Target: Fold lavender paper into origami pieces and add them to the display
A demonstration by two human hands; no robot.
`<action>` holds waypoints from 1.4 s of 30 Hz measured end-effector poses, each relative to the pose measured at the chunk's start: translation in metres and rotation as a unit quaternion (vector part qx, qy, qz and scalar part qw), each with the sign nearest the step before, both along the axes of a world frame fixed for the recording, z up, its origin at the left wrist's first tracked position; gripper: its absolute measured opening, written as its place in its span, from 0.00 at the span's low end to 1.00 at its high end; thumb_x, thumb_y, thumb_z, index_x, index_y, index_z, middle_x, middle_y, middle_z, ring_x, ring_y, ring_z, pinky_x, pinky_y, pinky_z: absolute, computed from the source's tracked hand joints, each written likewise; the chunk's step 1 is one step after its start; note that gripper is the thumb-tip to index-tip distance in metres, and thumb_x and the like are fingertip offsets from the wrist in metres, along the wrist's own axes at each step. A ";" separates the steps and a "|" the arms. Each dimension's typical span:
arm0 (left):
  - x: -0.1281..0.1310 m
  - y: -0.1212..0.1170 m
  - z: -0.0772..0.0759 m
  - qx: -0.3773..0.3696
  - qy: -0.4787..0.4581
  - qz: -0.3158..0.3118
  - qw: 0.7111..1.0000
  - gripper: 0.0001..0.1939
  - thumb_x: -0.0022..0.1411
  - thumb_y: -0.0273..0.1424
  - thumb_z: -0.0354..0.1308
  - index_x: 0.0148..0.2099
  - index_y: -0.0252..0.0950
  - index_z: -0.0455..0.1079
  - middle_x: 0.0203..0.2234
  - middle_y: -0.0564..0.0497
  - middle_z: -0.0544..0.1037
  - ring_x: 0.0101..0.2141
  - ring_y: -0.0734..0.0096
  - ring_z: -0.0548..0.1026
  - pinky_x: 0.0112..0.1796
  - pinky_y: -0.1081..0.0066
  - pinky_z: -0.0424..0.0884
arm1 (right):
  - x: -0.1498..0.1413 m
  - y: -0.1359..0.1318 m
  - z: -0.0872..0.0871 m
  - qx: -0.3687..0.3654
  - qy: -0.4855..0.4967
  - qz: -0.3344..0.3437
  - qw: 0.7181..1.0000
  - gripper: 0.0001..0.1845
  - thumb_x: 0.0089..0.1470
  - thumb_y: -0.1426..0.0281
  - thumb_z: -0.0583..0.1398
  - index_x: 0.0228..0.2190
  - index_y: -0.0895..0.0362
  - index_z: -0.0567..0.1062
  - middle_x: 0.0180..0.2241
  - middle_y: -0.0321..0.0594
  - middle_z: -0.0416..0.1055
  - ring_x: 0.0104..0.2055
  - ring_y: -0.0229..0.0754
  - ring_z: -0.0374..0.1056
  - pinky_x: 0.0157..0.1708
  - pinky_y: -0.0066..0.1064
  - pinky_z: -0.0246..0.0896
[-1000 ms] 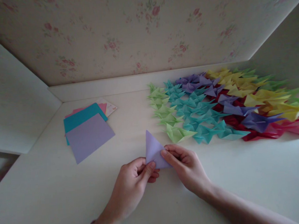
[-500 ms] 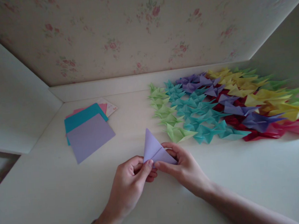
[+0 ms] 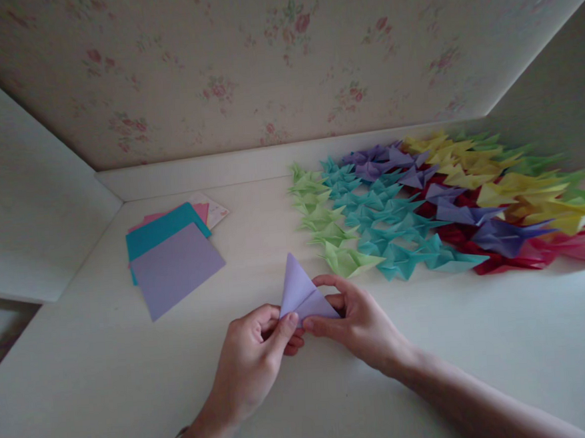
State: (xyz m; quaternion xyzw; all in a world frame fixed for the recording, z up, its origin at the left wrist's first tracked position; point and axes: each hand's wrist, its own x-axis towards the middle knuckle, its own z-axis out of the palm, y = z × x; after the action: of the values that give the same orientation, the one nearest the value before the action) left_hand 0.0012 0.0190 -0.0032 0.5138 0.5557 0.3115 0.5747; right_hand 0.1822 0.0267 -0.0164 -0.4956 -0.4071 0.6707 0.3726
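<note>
A folded lavender sheet of origami paper (image 3: 300,290), triangular with a crease across it, is held up between both hands above the white table. My left hand (image 3: 259,351) pinches its lower left edge, thumb on the near face and fingers behind. On the lower right, my right hand (image 3: 357,321) grips the same paper between thumb and fingers. Part of the right fingers is hidden behind the paper. Further left lies a flat lavender sheet (image 3: 178,270), overlapping a teal sheet (image 3: 161,235).
Rows of folded paper cranes cover the right: light green (image 3: 348,258), teal (image 3: 400,258), purple (image 3: 511,234), yellow (image 3: 521,190) and red (image 3: 500,258). Pink paper (image 3: 202,210) shows under the teal sheet. A floral wall (image 3: 241,62) rises behind; a white panel (image 3: 24,178) stands left.
The right hand's fingers have shifted slightly on the folded paper, whose right corner now shows a little less. The left hand keeps its pinch.
</note>
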 end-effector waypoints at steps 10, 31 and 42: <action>-0.010 0.012 -0.003 -0.018 -0.020 0.071 0.997 0.14 0.61 0.39 0.63 0.30 0.33 0.76 0.23 0.49 0.83 0.25 0.69 0.80 0.28 0.76 0.77 | 0.009 0.007 0.004 -0.039 0.036 -0.042 0.998 0.24 0.41 0.64 0.73 0.39 0.59 0.74 0.26 0.36 0.79 0.27 0.35 0.72 0.32 0.27 0.67; -0.008 0.007 0.004 0.076 0.045 0.053 0.995 0.15 0.64 0.42 0.59 0.32 0.36 0.75 0.25 0.50 0.83 0.29 0.66 0.81 0.32 0.73 0.77 | 0.002 -0.004 0.002 0.007 0.146 -0.023 0.989 0.25 0.51 0.56 0.68 0.47 0.53 0.71 0.36 0.38 0.77 0.38 0.42 0.74 0.43 0.35 0.67; -0.005 0.004 0.006 0.020 -0.015 0.068 0.997 0.16 0.62 0.42 0.61 0.30 0.35 0.75 0.22 0.50 0.82 0.25 0.69 0.80 0.28 0.75 0.76 | -0.003 -0.002 0.003 -0.024 0.051 -0.066 0.996 0.27 0.44 0.54 0.71 0.40 0.59 0.74 0.26 0.38 0.79 0.29 0.40 0.76 0.34 0.32 0.73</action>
State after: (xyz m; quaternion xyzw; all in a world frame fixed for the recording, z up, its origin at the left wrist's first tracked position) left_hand -0.0042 0.0227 0.0028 0.4817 0.5742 0.3682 0.5502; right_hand 0.1790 0.0244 -0.0131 -0.4953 -0.3376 0.6791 0.4238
